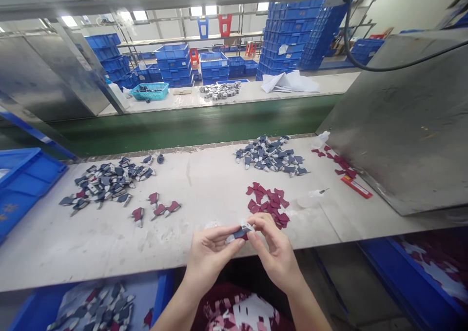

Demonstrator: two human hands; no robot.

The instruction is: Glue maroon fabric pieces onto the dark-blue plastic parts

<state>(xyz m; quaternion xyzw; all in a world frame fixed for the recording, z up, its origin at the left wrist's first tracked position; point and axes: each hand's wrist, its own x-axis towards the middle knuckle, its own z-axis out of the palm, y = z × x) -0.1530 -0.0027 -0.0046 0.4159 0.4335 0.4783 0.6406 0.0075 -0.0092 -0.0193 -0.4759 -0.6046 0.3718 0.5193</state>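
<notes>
Near the table's front edge, my left hand (211, 251) and my right hand (273, 249) meet around one small grey-and-white part (240, 232) with a dark red patch on its underside. Fingers of both hands pinch it, and fingertips cover some of it. Just beyond my right hand lies a loose pile of flat dark red pieces (268, 202). Behind that spreads a heap of grey-and-white parts (270, 155). To the left are several parts with red faces (160, 209) and a bigger heap of grey-and-white parts (109, 180).
A clear plastic bottle with a thin tip (310, 199) lies right of the red pieces, near a red-and-yellow strip (356, 187). Blue bins stand at the left (25, 184) and below the table (164, 292). A metal panel (405, 121) borders the right. A green belt (204, 124) runs behind.
</notes>
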